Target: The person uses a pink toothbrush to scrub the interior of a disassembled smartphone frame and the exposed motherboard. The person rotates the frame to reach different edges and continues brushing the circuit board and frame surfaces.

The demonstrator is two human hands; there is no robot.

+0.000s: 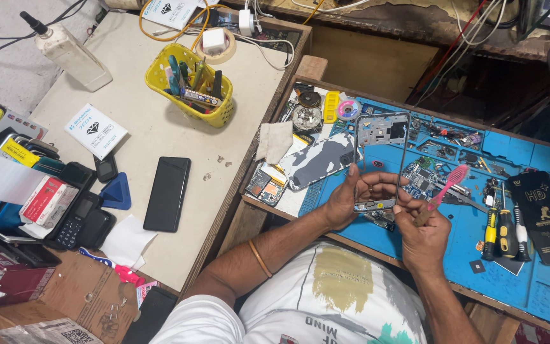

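Grey metal and thin, the phone frame (381,159) is standing upright over the blue mat (536,280), its long axis running near to far. From the head view, my left hand (346,202) is gripping its near-left edge, while my right hand (423,230) is pinching a pink toothbrush (447,183) just right of it, bristles tilted far-right.

A yellow basket (186,95) of tools stands on the pale counter (148,146), near a black phone (167,193) lying flat and a blue triangular pick (117,192). A plastic bottle (71,56) lies at the far corner. Screwdrivers (501,232) rest on the blue work mat (529,280).
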